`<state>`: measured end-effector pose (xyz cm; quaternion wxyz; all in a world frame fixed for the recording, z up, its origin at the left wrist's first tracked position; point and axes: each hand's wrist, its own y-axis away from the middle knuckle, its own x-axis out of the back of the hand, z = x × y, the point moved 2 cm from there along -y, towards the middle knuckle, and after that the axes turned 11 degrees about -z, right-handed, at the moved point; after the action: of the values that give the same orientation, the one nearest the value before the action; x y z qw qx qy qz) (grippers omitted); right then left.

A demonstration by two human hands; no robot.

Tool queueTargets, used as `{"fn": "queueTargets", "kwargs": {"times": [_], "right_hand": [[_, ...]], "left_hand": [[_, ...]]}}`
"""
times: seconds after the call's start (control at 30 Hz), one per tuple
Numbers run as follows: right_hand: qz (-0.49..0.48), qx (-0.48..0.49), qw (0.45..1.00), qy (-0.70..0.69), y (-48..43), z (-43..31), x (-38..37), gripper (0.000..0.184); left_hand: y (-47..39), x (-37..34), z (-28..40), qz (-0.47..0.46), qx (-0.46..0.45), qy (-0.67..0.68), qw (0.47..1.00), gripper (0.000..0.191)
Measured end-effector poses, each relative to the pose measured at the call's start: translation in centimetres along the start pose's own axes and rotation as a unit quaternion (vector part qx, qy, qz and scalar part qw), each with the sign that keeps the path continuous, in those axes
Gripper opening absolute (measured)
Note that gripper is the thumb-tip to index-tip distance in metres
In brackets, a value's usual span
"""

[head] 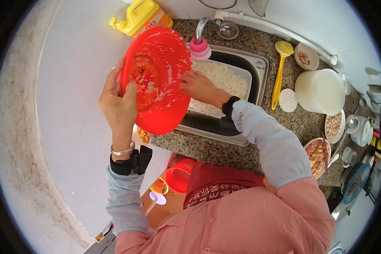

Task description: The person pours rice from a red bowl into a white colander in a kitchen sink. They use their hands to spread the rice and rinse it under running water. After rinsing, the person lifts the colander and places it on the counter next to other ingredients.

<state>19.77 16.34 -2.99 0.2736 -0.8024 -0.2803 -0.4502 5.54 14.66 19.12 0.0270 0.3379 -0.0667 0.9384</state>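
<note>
My left hand grips the rim of a red plastic basin, thumb inside and fingers behind. The basin is tilted up over the left part of the sink, and white rice grains cling to its inner wall. My right hand is at the basin's right edge with its fingers bent; whether they pinch anything cannot be told. Below that hand, a pale plastic basket full of white rice sits in the stainless steel sink. A faucet with a pink nozzle hangs above the basket's upper left corner.
A yellow jug stands behind the basin. On the granite counter are a yellow-handled scrub brush, a white lid or disc, a large whitish tub and bowls of food, one of meat with chopsticks. A red bucket stands below.
</note>
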Motion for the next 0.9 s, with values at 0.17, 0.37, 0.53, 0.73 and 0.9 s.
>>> {"fn": "queueTargets", "kwargs": {"times": [0.17, 0.37, 0.53, 0.73, 0.9], "right_hand": [[-0.005, -0.026, 1.0, -0.004, 2.4, 2.1, -0.3, 0.013], [0.116, 0.009, 0.992, -0.044, -0.3, 0.5, 4.1, 0.019], [0.211, 0.065, 0.975, -0.035, -4.9, -1.1, 6.4, 0.025], [0.085, -0.089, 0.985, -0.121, -3.2, 1.4, 2.2, 0.018], [0.134, -0.137, 0.968, -0.165, 1.1, 0.5, 1.5, 0.017]], "left_hand": [[0.0, 1.0, -0.3, 0.003, 0.005, 0.0, 1.0, 0.046], [0.2, 1.5, 0.1, -0.002, 0.039, -0.022, 0.999, 0.046], [0.9, 1.1, -0.2, -0.041, 0.052, 0.038, 0.997, 0.046], [1.2, 1.7, 0.1, -0.013, 0.04, 0.041, 0.998, 0.046], [1.1, 3.0, -0.6, 0.011, 0.062, 0.005, 0.998, 0.046]]}}
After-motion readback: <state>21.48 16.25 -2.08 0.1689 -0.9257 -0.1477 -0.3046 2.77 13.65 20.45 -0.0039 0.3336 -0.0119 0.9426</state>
